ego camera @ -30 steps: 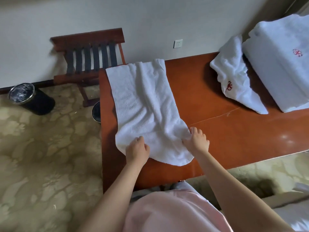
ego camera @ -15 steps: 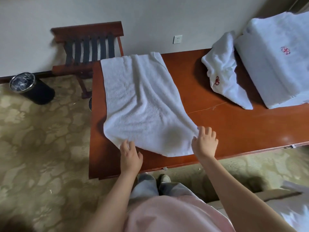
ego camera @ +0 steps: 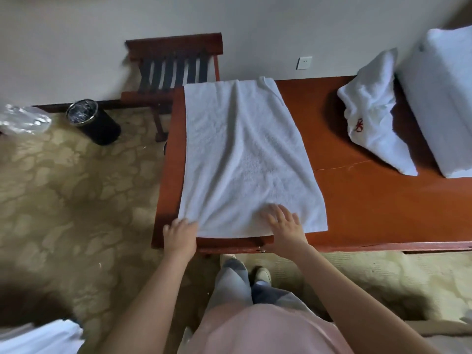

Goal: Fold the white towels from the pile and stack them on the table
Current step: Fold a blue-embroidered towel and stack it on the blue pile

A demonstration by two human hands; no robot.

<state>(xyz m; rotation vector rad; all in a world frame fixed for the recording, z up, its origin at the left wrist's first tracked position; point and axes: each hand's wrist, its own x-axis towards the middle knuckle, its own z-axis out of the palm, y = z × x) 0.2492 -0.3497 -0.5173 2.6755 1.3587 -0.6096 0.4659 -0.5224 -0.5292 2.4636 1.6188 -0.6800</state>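
Hotel room: luggage rack (ego camera: 176,70), monogrammed towel (ego camera: 370,108), carpet (ego camera: 76,200).

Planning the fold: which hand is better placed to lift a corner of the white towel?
Probably left: the left hand is at the near-left corner of the white terry towel; the right hand lies flat on it, short of its corner.

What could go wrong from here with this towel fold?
1. The towel has ridges running lengthwise. Folding now may trap creases, since only the right hand presses it flat.
2. It lies along the left end of the table and reaches the far edge. A pull by the left hand, which grips the near-left corner, could drag it off.
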